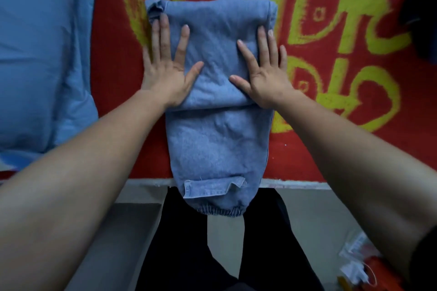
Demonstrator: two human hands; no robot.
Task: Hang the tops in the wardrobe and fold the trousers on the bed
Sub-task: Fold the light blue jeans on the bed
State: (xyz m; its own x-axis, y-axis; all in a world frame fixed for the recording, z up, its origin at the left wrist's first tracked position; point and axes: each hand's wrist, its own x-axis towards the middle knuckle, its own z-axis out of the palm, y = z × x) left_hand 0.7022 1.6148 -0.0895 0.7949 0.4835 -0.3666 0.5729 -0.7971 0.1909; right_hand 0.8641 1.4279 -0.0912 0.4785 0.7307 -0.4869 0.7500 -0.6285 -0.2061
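One pair of light blue denim trousers (218, 134) lies on the red bed blanket with yellow lettering (331, 59), running from far to near down the middle of the view. Its far part is folded back over itself into a thicker upper layer whose near edge crosses the trousers about midway. The elastic waistband end hangs over the near edge of the bed, in front of the person's two legs in black trousers (179, 238).

Two bare hands rest flat on the folded upper layer. The left hand (166, 71) lies on its left side, fingers straight and spread, pointing to the far end, with the outer fingers at the left edge of the cloth. The right hand (264, 73) lies on its right side in the same way, fingers spread and straight. Neither hand curls round the fabric; both press palm-down, with the bare middle of the fold between them.

One pale blue quilt (45, 54) lies to the left, beside the trousers. One dark garment (423, 14) shows at the far right edge. Some white and orange litter (359, 264) lies on the grey floor (314, 217) near right.
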